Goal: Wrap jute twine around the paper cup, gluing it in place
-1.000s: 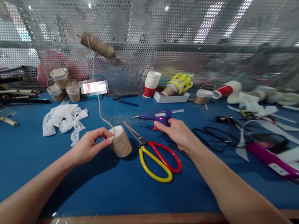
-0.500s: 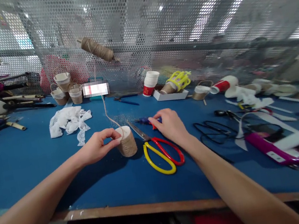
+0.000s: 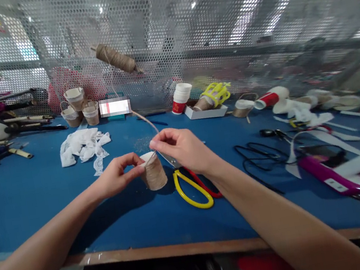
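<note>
A paper cup wrapped in brown twine (image 3: 154,174) stands upside down on the blue table (image 3: 30,187). My left hand (image 3: 116,175) pinches its top rim from the left. My right hand (image 3: 182,148) is closed on the twine strand (image 3: 144,118) just above the cup. The strand runs up to a twine spool (image 3: 116,58) hung on the mesh wall. Scissors with yellow and red handles (image 3: 192,188) lie right of the cup, their blades partly under my right hand.
White lace cloth (image 3: 81,147) lies at left, small twine baskets (image 3: 78,107) behind it. Red and white paper cups (image 3: 181,99), a yellow item (image 3: 216,94), black scissors (image 3: 256,157) and a purple tool (image 3: 334,173) crowd the right. The table's wooden edge (image 3: 158,251) runs in front.
My right hand left the blue glue gun, moved left over the scissors and pinched the twine above the cup. The left hand stayed on the cup.
</note>
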A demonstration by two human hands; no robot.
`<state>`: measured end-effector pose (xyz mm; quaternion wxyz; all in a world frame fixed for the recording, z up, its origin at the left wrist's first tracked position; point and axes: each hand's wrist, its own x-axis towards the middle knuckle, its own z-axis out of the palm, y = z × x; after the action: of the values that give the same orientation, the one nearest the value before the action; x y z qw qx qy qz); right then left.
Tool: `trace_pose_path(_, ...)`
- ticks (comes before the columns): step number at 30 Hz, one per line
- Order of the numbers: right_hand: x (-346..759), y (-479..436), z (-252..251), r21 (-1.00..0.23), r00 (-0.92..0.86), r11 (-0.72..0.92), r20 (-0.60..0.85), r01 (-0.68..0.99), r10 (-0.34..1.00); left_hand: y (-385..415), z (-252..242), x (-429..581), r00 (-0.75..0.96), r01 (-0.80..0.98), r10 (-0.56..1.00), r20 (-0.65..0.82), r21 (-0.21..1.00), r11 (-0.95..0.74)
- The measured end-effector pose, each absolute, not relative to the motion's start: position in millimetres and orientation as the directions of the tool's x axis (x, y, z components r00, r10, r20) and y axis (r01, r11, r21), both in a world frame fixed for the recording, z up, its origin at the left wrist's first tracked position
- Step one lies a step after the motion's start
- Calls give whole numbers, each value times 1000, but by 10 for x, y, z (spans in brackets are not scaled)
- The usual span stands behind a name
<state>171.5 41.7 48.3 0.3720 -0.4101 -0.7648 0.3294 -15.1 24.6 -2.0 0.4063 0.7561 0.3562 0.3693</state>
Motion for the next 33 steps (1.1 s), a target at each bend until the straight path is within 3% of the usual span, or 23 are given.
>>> trace_pose_path(6,1946,279,434,-833,-294,399,299,384,908,217,18,-134,464,54,862,206,964,-259)
trace_pose_path(21,1981,223,249,-883,-218,322,259,343,941,113,87,-113,521,17,837,170,978,-209)
trace_pose_path(26,1960,228,169,-955,-258,251,206,156,944,91,90,-130,534,-79,827,175,984,-157)
trace_pose_path(33,1916,201,160,-994,-357,16,55,-112,932,90,100,-146,584,-167,791,181,981,-101)
